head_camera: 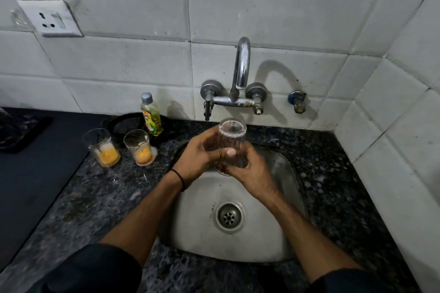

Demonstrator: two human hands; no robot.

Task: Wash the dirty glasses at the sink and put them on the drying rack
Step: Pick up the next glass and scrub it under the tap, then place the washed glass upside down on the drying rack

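Holding glass near-upright: left hand, right hand.

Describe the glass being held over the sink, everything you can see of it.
The glass is clear, with vertical ribs down its sides and a smooth band at its upper end. No orange residue shows in it. It is held roughly upright above the sink, just below the tap; no water stream shows. The left hand grips its middle and the right hand wraps its lower part. Which end is the mouth cannot be told.
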